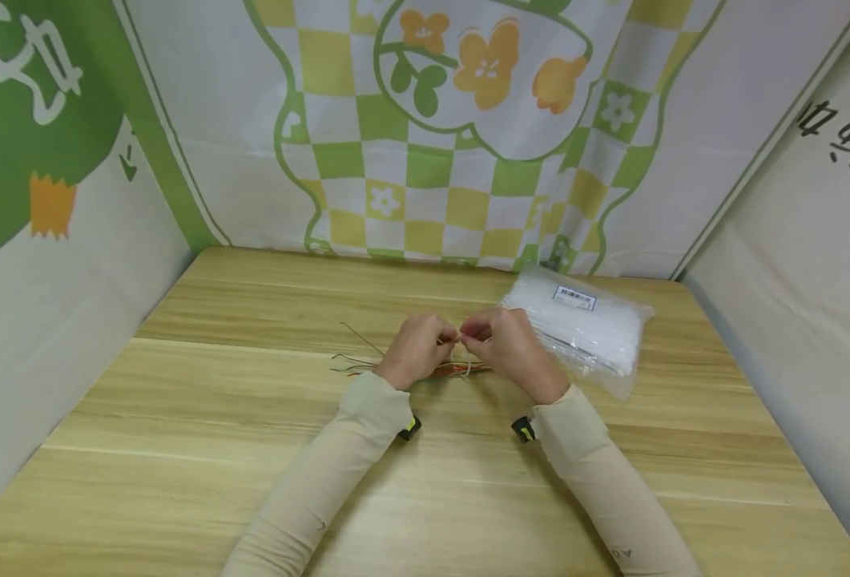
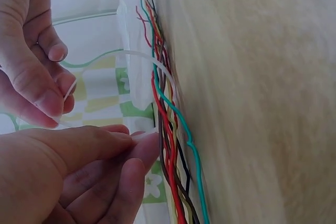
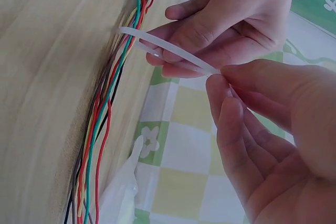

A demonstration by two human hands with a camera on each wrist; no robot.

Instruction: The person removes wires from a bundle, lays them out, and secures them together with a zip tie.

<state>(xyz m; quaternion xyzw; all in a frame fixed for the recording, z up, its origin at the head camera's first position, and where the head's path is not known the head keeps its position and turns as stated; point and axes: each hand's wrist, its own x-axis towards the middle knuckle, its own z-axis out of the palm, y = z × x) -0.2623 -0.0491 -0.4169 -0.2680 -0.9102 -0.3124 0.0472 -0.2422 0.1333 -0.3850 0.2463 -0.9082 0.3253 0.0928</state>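
A bundle of thin wires [image 1: 461, 369], red, green, yellow, brown and black, lies across the wooden table. Around it loops a white cable tie [image 3: 176, 50], still a wide loop in both wrist views. My left hand [image 1: 416, 349] pinches one end of the tie between thumb and forefinger, close beside the wires. The other end is pinched by my right hand [image 1: 509, 346], and the fingertips of both hands nearly meet above the bundle. From the left wrist, the tie [image 2: 124, 52] arches over the wires to the right hand [image 2: 37, 72].
Behind and right of my right hand lies a clear plastic bag [image 1: 586, 320] packed with white strips and bearing a barcode label. Loose wire ends stick out to the left of the bundle. A patterned curtain [image 1: 439, 192] stands along the table's back edge, with fabric walls at both sides.
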